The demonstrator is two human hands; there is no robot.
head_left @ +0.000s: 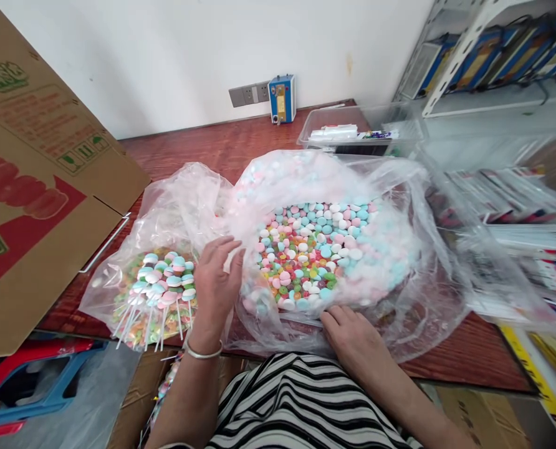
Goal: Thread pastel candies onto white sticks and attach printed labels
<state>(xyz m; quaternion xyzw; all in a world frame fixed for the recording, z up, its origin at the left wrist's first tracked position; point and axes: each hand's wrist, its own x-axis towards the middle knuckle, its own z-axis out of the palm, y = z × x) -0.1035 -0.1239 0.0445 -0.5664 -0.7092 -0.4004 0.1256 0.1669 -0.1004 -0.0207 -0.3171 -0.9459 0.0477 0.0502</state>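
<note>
A large clear plastic bag (422, 299) lies opened out on the table, full of loose candies (306, 249): pink, white and blue buttons mixed with small coloured rings. My left hand (217, 284) is held at the bag's left side, thumb and fingers apart, nothing visible in it. To its left, several candy lollipops (166, 280) with white sticks lie on a second plastic bag (189, 187) of ring candies. My right hand (353, 333) is at the big bag's near edge, its fingers curled together. What they hold, if anything, is hidden; a thin white line shows beside the fingertips.
A large cardboard box (48, 168) stands at the left. At the back are a blue device (282, 100) by the wall sockets and a clear plastic tub (315, 118). Blurred shelving (488, 112) with packets fills the right. A red and blue stool (35, 386) is below left.
</note>
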